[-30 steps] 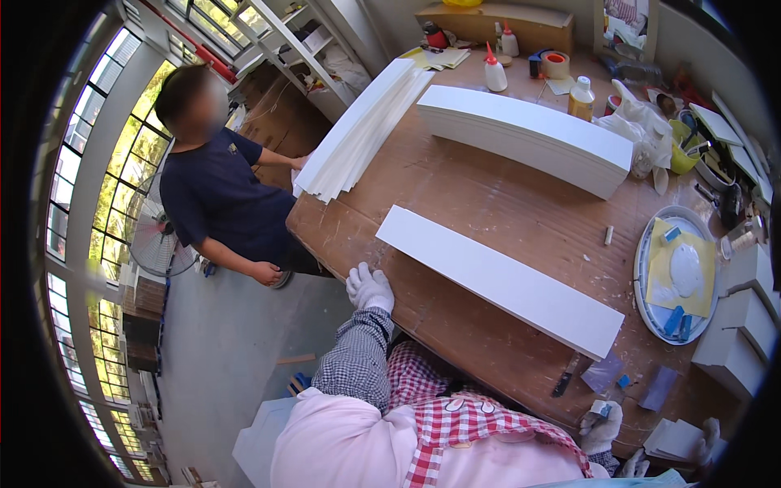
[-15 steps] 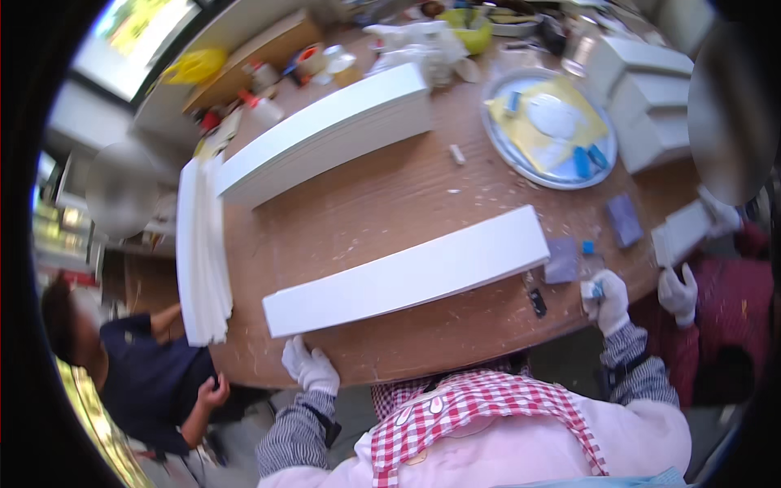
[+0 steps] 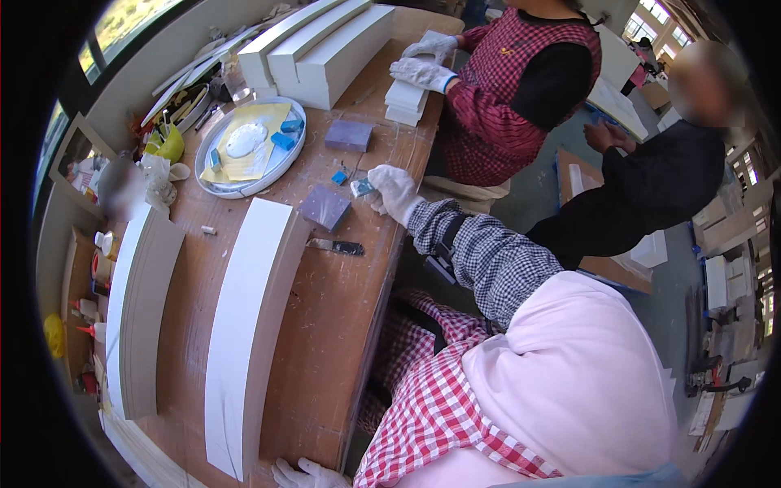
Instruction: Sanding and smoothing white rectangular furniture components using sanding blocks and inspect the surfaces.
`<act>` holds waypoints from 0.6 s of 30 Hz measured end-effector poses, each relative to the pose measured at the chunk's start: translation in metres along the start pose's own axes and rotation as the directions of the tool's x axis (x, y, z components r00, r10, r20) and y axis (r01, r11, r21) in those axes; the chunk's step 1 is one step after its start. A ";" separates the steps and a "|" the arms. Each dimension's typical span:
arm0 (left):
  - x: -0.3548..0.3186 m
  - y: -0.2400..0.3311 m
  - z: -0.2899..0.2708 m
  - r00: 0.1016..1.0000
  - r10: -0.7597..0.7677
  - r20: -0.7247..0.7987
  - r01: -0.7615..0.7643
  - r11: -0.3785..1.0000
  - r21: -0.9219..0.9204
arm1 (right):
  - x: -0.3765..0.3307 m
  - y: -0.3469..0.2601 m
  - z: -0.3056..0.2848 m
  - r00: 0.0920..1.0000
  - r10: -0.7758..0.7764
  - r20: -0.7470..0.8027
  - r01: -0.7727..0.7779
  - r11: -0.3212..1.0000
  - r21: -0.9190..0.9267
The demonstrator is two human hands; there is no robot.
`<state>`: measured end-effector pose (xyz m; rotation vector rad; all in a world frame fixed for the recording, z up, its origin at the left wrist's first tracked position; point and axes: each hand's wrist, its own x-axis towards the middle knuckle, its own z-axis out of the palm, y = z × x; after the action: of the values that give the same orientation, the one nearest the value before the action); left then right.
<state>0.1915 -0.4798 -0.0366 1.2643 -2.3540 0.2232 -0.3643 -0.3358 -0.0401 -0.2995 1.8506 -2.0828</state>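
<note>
My right hand point(image 3: 394, 191), in a white glove, rests at the table's edge and is closed on a small pale blue-and-white object point(image 3: 360, 188). Right beside it lies a purple sanding block point(image 3: 325, 206), and a dark-handled knife point(image 3: 335, 246) lies just below that. My left hand point(image 3: 305, 474), also gloved, sits at the table's near corner with fingers spread, holding nothing, close to the end of a long white foam board point(image 3: 244, 325). A small blue piece point(image 3: 339, 177) lies near my right hand.
A round tray point(image 3: 210, 180) holds yellow paper, a white lump and blue blocks. A second purple block point(image 3: 348, 135) lies beyond it. Another long white board point(image 3: 134, 309) and stacked white slabs point(image 3: 325, 49) lie on the wooden table point(image 3: 325, 342). A person's gloved hands point(image 3: 423, 73) hold white blocks; another person sits behind.
The view has swung round to the right. My right hand has moved onto the table beside the purple block and closed on the small object; my left hand stays at the board's end.
</note>
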 end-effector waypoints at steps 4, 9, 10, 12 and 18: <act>0.006 0.009 -0.010 1.000 -0.015 0.003 0.015 1.000 -0.009 | -0.002 -0.001 0.001 1.000 -0.021 0.020 0.022 0.998 -0.052; 0.012 0.033 -0.009 1.000 0.010 -0.022 -0.010 1.000 -0.023 | -0.001 0.002 -0.003 0.999 0.016 0.052 -0.016 1.000 -0.002; 0.015 0.040 -0.007 1.000 0.014 -0.021 -0.014 0.999 -0.030 | 0.000 0.002 -0.006 0.998 -0.007 0.060 0.008 1.000 -0.011; 0.021 0.055 -0.004 1.000 0.025 -0.019 -0.026 0.999 -0.037 | 0.001 0.002 -0.008 0.993 0.029 0.112 -0.034 0.998 0.046; 0.038 0.104 0.012 0.997 0.073 0.007 -0.072 0.993 -0.092 | 0.004 -0.002 -0.014 0.987 0.007 0.161 -0.013 0.999 0.040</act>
<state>0.0842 -0.4532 -0.0222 1.1405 -2.3929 0.1298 -0.3736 -0.3240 -0.0406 -0.4340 1.7104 -2.0228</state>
